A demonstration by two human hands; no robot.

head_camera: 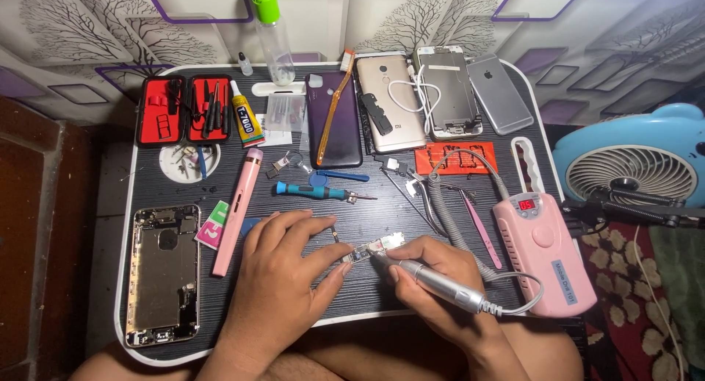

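Note:
My left hand (283,274) rests on the black table, its thumb and forefinger pinching a small circuit board (371,250) flat against the surface. My right hand (433,278) grips a silver pen-shaped grinding tool (433,280), whose tip touches the board. A coiled grey cable runs from the tool to a pink control box (543,252) at the right.
An open phone frame (163,272) lies at the left beside a pink rod (236,210). Further back are a blue screwdriver (317,192), pink tweezers (481,230), a red tool case (183,109), a glue tube (246,116), a clear bottle (273,39) and several phones. A blue fan (631,164) stands at the right.

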